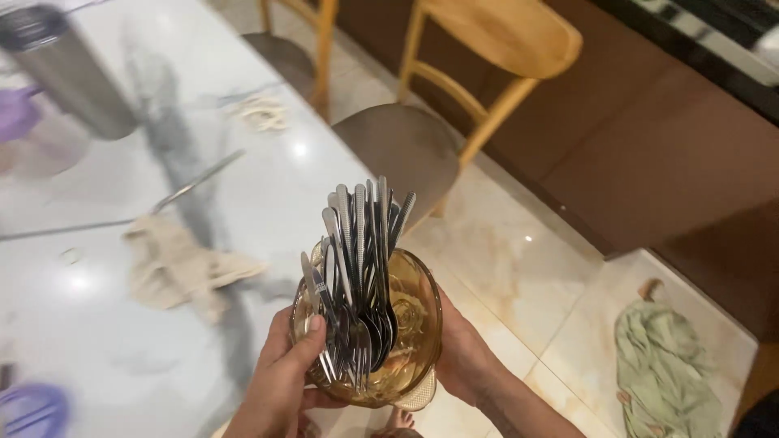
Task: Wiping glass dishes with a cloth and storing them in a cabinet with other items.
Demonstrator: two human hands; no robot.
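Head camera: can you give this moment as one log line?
left hand: holds glass | right hand: holds glass | glass: full of cutlery | nearby: cloth on table

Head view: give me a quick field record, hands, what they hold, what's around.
left hand: grips amber glass holder, thumb over rim
right hand: cups holder from far side
contents: metal cutlery, handles up
table: white marble, to the left
on table: beige cloth, steel tumbler, long metal utensil
floor: green cloth, two wooden chairs

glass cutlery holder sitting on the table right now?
No, both hands, left hand and right hand, hold the amber glass holder of cutlery up past the table edge.
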